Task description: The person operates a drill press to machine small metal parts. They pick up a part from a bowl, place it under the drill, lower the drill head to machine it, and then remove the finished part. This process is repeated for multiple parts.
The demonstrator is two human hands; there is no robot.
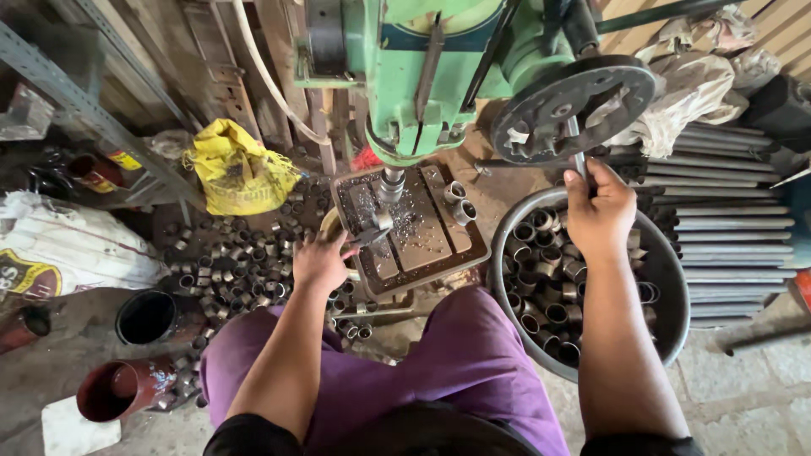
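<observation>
drilling is in hand at the green press (422,76): a short metal ring (382,221) sits on the table (422,245) right under the spindle (390,181), gripped in a plier-like tool (365,237). the left hand (319,262) is closed round the tool's handles, fingers pressed together, at the table's left edge. the right hand (598,211) is wrapped round a feed lever (579,160) below the black wheel (573,105), fingers curled shut on it, above the basin (676,279) of rings.

judged for good work: the ring should be kept square under the bit and squeezed firmly, so it cannot spin when the bit bites. the lever is best drawn down slowly and evenly, eased off near breakthrough. chips strewn over the table could tilt the ring; a clean seat would help. fingers are best kept behind the tool, clear of the spindle. two more rings (458,201) rest at the table's far right; loose ones (228,262) litter the floor to the left.
</observation>
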